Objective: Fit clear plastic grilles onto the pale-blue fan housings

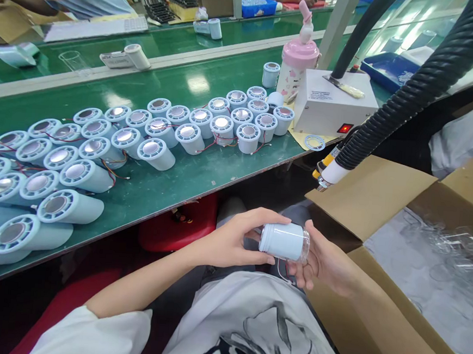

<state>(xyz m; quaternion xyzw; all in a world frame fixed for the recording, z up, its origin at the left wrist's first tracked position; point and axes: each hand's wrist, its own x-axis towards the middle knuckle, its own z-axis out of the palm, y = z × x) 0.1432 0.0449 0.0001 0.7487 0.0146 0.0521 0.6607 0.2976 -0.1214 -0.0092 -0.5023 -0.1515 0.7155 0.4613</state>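
Note:
In front of my shirt, a light blue cylindrical housing (283, 240) lies on its side between my two hands. A clear plastic sleeve (306, 246) surrounds it and sticks out past its right end. My left hand (231, 241) closes on the left end, thumb and fingers on opposite sides. At the right end, my right hand (328, 258) grips the clear sleeve; some of its fingers are hidden behind. A thin wire hangs below the housing. Several similar blue housings (152, 149) with silver round centres stand in rows on the green bench, some with red and black wires.
A white box (332, 105) with a lit red switch stands at the bench edge, beside a pink-lidded bottle (299, 56). A black ribbed hose (415, 87) hangs at right. Below is a cardboard carton (383, 183) holding clear plastic parts. Other people sit across the bench.

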